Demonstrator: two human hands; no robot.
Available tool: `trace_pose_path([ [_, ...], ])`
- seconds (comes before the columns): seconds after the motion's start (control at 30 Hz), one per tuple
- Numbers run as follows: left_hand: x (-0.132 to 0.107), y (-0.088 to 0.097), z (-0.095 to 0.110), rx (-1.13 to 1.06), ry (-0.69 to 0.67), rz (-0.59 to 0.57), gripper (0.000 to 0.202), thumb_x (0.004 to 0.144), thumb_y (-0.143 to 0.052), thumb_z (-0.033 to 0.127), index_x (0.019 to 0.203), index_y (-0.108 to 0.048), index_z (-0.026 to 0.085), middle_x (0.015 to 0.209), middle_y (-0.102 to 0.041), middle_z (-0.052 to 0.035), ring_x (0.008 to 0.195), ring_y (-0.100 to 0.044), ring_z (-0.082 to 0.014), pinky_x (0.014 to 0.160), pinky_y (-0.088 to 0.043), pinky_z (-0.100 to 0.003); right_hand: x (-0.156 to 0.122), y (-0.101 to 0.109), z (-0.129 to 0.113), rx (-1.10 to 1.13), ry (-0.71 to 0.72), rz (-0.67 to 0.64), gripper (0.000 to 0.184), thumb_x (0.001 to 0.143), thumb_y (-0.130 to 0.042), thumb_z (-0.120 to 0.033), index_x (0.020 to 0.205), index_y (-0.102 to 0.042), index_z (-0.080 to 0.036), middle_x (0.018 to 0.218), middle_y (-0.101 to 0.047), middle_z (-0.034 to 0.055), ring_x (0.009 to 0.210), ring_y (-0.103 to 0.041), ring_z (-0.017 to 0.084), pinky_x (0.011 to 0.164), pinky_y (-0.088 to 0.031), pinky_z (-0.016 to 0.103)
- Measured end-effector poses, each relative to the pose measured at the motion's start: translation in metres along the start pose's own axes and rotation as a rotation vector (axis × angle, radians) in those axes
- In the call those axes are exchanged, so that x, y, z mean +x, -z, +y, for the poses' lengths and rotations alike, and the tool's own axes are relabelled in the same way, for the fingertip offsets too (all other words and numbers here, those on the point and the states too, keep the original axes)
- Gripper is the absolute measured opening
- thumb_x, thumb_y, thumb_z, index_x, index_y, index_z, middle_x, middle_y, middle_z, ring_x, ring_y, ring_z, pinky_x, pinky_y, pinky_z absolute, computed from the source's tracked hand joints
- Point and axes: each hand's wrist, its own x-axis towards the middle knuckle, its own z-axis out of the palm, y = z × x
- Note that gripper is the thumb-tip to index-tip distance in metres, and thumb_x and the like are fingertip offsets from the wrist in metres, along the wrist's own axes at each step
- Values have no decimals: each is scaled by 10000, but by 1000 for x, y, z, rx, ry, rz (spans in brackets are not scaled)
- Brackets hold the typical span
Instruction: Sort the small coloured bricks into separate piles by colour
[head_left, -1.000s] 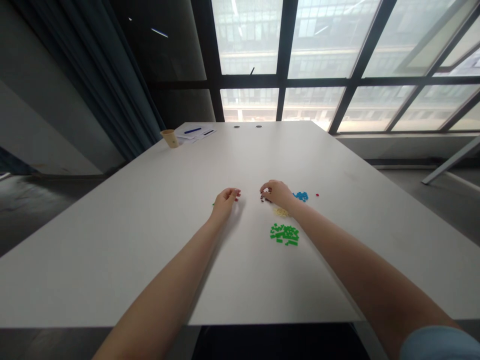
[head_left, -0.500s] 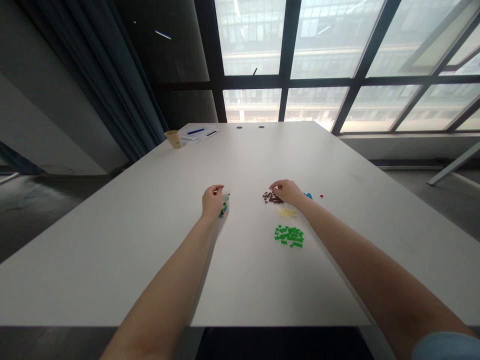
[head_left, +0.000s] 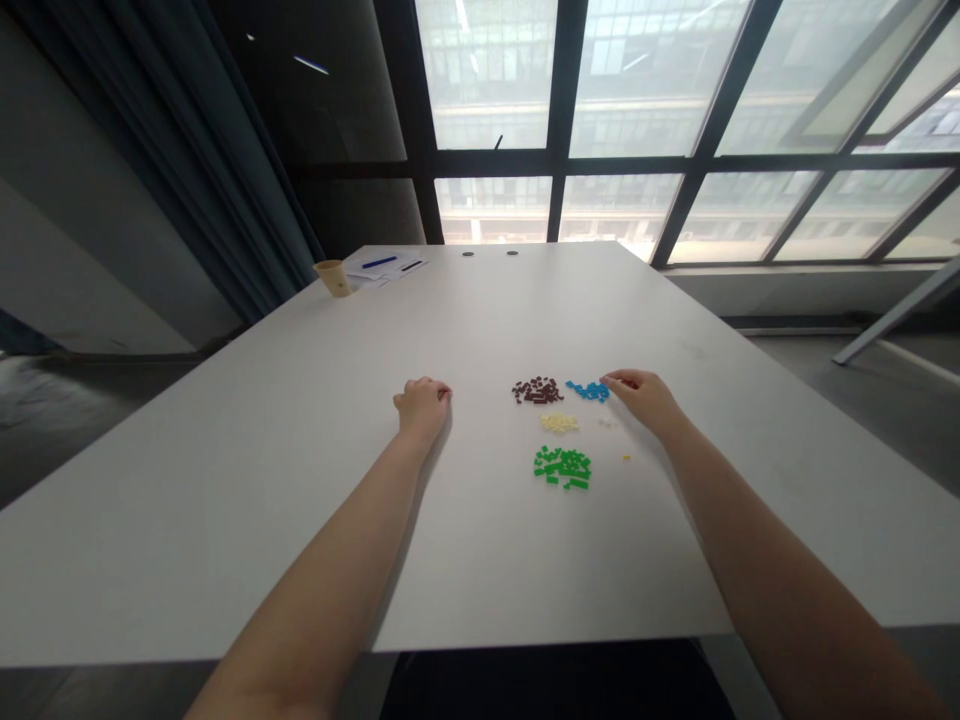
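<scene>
On the white table, my right hand (head_left: 641, 398) has its fingertips pinched together at the right end of a small pile of blue bricks (head_left: 592, 391). Whatever is between those fingertips is too small to make out. My left hand (head_left: 424, 407) rests on the table left of the piles, its fingers curled closed; their contents are hidden. Between the hands lie a pile of dark brown bricks (head_left: 538, 390), a pale yellow pile (head_left: 559, 423) and, closer to me, a pile of green bricks (head_left: 562, 466). A few whitish pieces (head_left: 606, 422) and one yellow piece (head_left: 627, 457) lie near my right forearm.
Toward the far left of the table (head_left: 465, 560) stands a tan paper cup (head_left: 334, 279) beside papers (head_left: 390, 270) with a blue pen (head_left: 379, 262) on them. Two round dark discs show near the far edge. Windows rise behind, with a curtain at left.
My right hand has moved right, from the brown pile to the blue one. My left hand has turned and closed more, and the small multicoloured pieces beside it are out of sight. The view shifted slightly.
</scene>
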Motion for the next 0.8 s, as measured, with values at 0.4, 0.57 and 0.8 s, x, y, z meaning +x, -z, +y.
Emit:
trace_pose_path([
  [0.4, -23, 11, 45, -855, -16, -98, 224, 716, -549, 342, 835, -634, 171, 870, -660, -69, 790, -568, -168, 734, -414, -289, -6, 2, -6, 20, 23, -1, 354, 714, -501, -425, 766, -696, -135, 478, -479, -8, 486, -412, 111, 502, -313, 240],
  [0.57, -48, 17, 75, -1263, 123, -422, 362, 644, -643, 351, 966, -582, 197, 926, -656, -50, 732, -573, -111, 593, -389, -203, -20, -11, -25, 107, 230, 19, 293, 755, -497, -376, 771, -680, -149, 547, -510, 5, 531, -435, 116, 528, -345, 239],
  [0.8, -58, 17, 86, -1392, 64, -542, 373, 593, -718, 323, 907, -576, 179, 770, -658, -28, 731, -584, -124, 639, -404, -223, -47, -28, -57, 185, 655, -29, 149, 771, -537, -247, 862, -647, -205, 652, -536, 6, 633, -481, 125, 633, -387, 261],
])
